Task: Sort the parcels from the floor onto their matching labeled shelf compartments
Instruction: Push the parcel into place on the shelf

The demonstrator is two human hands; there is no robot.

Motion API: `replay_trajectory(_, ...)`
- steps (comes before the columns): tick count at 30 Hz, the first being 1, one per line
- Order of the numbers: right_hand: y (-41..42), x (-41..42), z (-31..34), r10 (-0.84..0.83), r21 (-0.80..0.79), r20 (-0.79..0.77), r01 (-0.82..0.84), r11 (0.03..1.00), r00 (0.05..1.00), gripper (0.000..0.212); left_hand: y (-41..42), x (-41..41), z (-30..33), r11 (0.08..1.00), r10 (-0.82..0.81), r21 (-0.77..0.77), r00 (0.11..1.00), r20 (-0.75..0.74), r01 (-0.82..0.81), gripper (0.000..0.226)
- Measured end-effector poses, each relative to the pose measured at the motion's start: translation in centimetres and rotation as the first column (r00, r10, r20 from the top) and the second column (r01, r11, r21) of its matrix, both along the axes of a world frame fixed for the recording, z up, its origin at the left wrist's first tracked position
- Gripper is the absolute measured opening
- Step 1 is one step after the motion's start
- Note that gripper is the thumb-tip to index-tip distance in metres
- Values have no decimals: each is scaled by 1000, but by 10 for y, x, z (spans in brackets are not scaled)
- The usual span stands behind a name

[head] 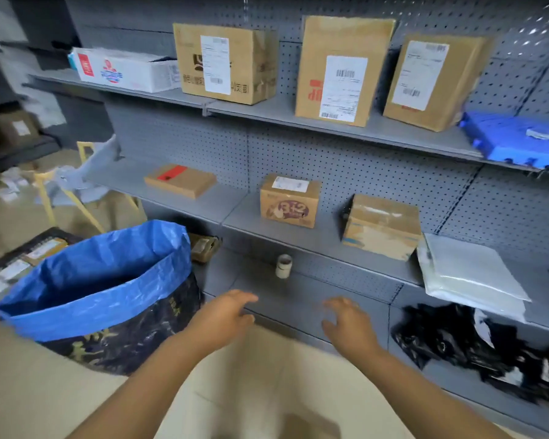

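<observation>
Both the left hand [225, 315] and right hand [346, 324] are held spread and empty at lower centre, the blue-lined parcel sack [102, 280] lying left, nearer the left hand.

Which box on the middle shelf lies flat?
The thin brown box with the red sticker, leftmost on that shelf; the other two boxes there stand taller.
</observation>
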State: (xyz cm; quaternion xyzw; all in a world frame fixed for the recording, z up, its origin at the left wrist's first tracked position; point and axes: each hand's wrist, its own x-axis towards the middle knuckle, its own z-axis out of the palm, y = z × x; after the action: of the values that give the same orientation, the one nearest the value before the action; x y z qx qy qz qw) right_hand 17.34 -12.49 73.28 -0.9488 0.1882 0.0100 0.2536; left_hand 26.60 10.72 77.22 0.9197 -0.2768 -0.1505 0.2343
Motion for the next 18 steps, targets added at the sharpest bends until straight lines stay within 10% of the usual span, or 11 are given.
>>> replay_trajectory(18,31,2,-37,-675,31,-147,686,727,723,41,-110,135,-48,751,-644,76,753,-139,656,40)
